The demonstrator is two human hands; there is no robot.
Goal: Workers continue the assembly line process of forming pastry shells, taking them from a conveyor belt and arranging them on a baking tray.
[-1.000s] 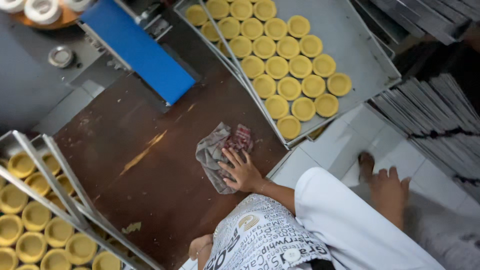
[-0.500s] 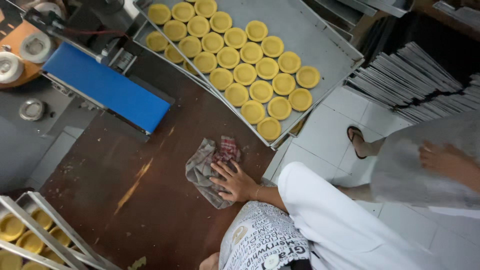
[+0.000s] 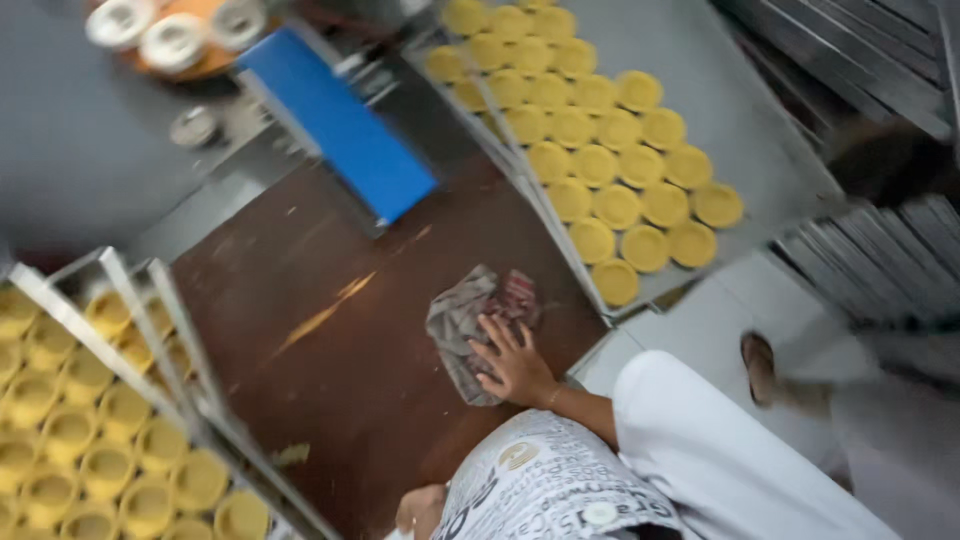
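Observation:
My right hand (image 3: 515, 365) lies flat with fingers spread on a crumpled grey and red cloth (image 3: 470, 320) on the dark brown table (image 3: 330, 380). A white sleeve covers that arm. My left hand (image 3: 420, 510) shows only partly at the bottom edge, beside my printed black-and-white apron (image 3: 540, 480); whether it holds anything is hidden. A metal tray (image 3: 760, 160) with several round yellow pastry shells (image 3: 610, 160) lies just beyond the cloth, to the upper right.
A metal rack of trays (image 3: 150, 330) filled with yellow shells stands at the lower left. A blue conveyor belt (image 3: 335, 125) and a grey machine lie at the top left. At the right are white floor tiles, a sandalled foot (image 3: 762, 365) and stacked trays (image 3: 880, 260).
My right hand stays on the cloth, shifted only slightly. The view has swung, bringing the left rack back in. The grey-clothed person at the right has gone from view except for a foot.

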